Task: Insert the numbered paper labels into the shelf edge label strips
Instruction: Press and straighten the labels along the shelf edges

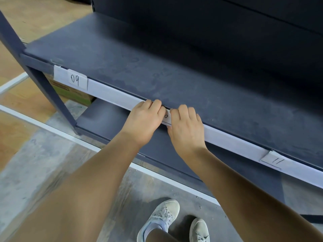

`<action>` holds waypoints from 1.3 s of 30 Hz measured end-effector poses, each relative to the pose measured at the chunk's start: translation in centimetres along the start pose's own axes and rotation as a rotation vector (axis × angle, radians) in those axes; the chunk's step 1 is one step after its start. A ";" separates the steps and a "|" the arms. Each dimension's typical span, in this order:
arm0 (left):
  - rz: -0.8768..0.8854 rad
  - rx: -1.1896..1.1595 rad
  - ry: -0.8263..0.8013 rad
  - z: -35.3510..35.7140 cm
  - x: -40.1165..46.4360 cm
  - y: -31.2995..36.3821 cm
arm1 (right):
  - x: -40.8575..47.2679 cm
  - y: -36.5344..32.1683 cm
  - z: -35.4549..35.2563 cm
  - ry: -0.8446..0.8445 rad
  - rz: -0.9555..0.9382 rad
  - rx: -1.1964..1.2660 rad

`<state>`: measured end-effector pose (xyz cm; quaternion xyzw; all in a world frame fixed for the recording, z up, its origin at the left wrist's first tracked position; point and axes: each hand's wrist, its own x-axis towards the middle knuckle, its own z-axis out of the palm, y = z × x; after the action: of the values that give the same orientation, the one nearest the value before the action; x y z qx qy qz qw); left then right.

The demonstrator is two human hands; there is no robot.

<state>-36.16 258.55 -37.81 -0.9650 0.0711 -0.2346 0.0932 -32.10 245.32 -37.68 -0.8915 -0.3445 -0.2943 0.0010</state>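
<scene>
A white label strip (115,95) runs along the front edge of a dark blue shelf (174,70). A paper label marked 09 (76,80) sits in the strip at the left, and one marked 11 (274,160) at the right. Between them, a small paper label (166,117) showing a handwritten 0 lies against the strip. My left hand (146,119) pinches its left side and my right hand (186,127) its right side, fingers curled over the shelf's top edge. Most of that label is hidden by my fingers.
A lower dark shelf (108,117) lies below, with a cardboard box (73,92) at the left. An upright post (40,81) of the rack stands at the left. White floor lines (52,127) cross the grey floor, and my two shoes (167,217) stand near the rack.
</scene>
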 end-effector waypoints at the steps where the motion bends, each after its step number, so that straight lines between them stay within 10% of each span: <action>1: -0.005 0.001 0.003 0.0 -0.1 0.0 | -0.1 0.0 0.1 0.008 0.003 0.000; 39: -0.068 -0.019 -0.157 -2.9 -1.3 1.2 | -1.6 0.4 -4.3 -0.238 -0.047 0.061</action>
<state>-38.75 257.24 -36.12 -0.9831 0.0327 -0.1605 0.0814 -35.04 243.14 -34.84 -0.9114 -0.3717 -0.1755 -0.0196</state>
